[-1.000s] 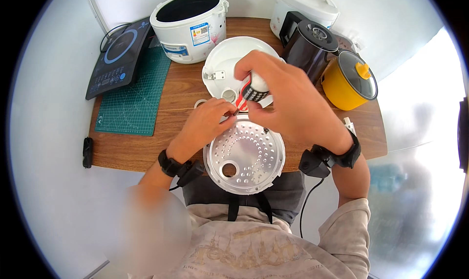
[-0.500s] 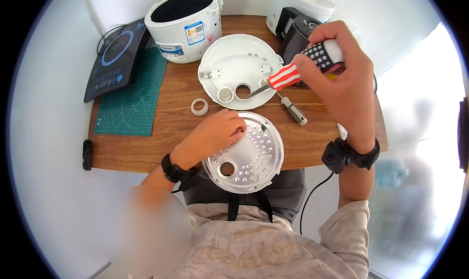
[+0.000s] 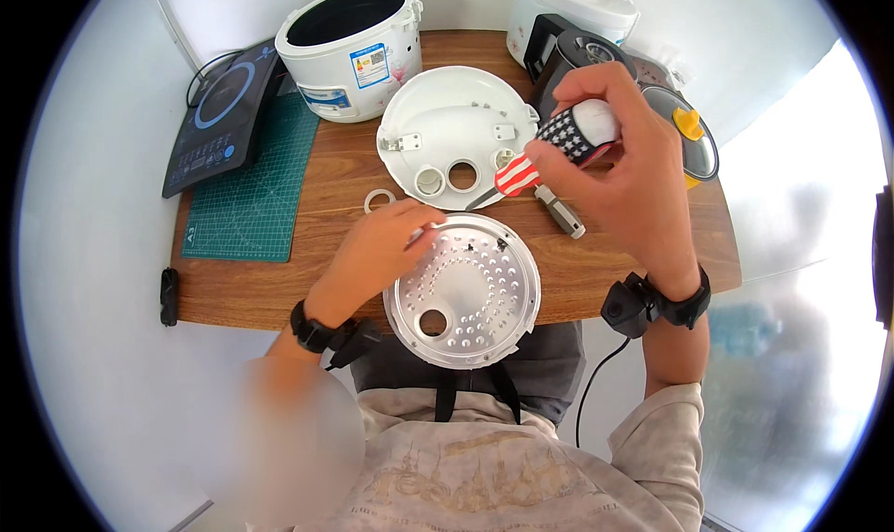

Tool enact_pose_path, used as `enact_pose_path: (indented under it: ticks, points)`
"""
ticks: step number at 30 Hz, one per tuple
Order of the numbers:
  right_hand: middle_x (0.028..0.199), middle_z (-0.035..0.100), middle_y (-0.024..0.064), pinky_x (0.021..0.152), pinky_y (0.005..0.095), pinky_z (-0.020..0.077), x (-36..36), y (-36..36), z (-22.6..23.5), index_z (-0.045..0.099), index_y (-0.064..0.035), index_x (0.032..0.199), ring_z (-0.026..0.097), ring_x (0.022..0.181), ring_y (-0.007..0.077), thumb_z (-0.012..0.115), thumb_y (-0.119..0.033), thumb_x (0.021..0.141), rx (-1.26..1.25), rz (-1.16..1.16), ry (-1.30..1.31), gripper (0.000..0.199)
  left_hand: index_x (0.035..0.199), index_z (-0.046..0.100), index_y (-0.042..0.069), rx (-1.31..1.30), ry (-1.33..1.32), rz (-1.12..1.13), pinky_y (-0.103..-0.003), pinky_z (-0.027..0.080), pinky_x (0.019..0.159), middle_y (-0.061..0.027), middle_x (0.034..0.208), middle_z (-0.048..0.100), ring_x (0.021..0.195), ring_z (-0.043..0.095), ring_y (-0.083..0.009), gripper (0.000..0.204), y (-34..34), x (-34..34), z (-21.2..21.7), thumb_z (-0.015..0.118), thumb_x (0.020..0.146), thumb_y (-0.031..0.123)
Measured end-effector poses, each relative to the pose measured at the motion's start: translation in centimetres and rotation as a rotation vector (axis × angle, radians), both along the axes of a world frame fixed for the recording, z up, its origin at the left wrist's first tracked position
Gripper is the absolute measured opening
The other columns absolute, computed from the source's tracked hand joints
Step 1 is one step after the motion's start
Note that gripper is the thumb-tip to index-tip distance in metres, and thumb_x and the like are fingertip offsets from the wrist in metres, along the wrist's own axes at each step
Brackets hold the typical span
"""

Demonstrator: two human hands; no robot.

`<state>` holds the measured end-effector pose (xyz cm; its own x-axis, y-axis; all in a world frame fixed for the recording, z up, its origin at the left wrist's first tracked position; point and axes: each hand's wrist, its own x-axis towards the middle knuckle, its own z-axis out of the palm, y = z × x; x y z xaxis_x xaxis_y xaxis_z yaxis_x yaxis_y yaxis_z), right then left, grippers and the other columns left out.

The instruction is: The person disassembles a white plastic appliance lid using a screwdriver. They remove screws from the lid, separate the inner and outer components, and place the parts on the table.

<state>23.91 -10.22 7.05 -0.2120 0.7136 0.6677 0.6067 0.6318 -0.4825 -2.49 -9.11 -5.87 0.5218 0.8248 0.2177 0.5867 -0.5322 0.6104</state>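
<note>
On the desk, a white lid is lying beyond a perforated metal disc, which is jutting past the front edge. The left hand is curling at the disc's upper-left rim (whether it is pinching anything, I cannot tell), and the right hand is gripping a screwdriver, tip pointing leftward

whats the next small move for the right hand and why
Probably ease the screwdriver tip onto the far rim of the metal disc: the right hand grips the handle, the blade slants toward that rim, and the left hand is beside it.
</note>
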Motion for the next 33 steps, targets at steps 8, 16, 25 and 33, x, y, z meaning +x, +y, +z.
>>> enact_pose_path:
  ticks: [8, 16, 25, 33]
  points:
    - [0.091, 0.066, 0.0086, 0.062, 0.0333, 0.0541, -5.5, -1.3, -1.7, 0.059, -0.008, 0.108, 0.067, 0.069, 0.0248, 0.084, -0.015, 0.081, -0.084, 0.202, -0.06, 0.038, 0.113, 0.069, 0.003, -0.241, -0.119, 0.235, -0.029, 0.051, 0.068, -0.0076, 0.091, 0.067, 0.076, 0.063, -0.016, 0.019, -4.8, -6.8, -1.8, 0.067, 0.094, 0.006]
    - [0.105, 0.066, 0.009, 0.065, 0.0382, 0.0554, -16.1, -3.6, -4.8, 0.058, -0.0084, 0.113, 0.069, 0.075, 0.0296, 0.079, -0.016, 0.086, -0.129, 0.39, -0.05, 0.035, 0.113, 0.069, 0.005, -0.321, -0.313, 0.313, -0.028, 0.053, 0.07, -0.0055, 0.102, 0.066, 0.082, 0.063, -0.0154, 0.03, -9.2, -13.8, -4.1, 0.081, 0.086, 0.013]
    - [0.104, 0.067, 0.0082, 0.069, 0.0368, 0.0551, -23.1, -3.3, -4.8, 0.061, -0.0077, 0.112, 0.067, 0.083, 0.032, 0.081, -0.016, 0.086, -0.203, 0.388, -0.05, 0.034, 0.112, 0.07, 0.005, -0.421, -0.326, 0.339, -0.029, 0.055, 0.074, -0.0061, 0.103, 0.071, 0.088, 0.067, -0.0164, 0.034, -8.1, -19.4, -3.1, 0.084, 0.083, 0.016]
    - [0.104, 0.063, 0.0124, 0.066, 0.0433, 0.0565, -23.9, -1.8, -5.5, 0.056, -0.0072, 0.114, 0.07, 0.076, 0.0345, 0.075, -0.017, 0.09, -0.146, 0.391, -0.091, 0.032, 0.112, 0.071, 0.003, -0.352, -0.282, 0.29, -0.031, 0.055, 0.075, -0.0077, 0.102, 0.072, 0.087, 0.068, -0.0182, 0.035, -6.3, -20.7, -4.4, 0.084, 0.083, 0.016]
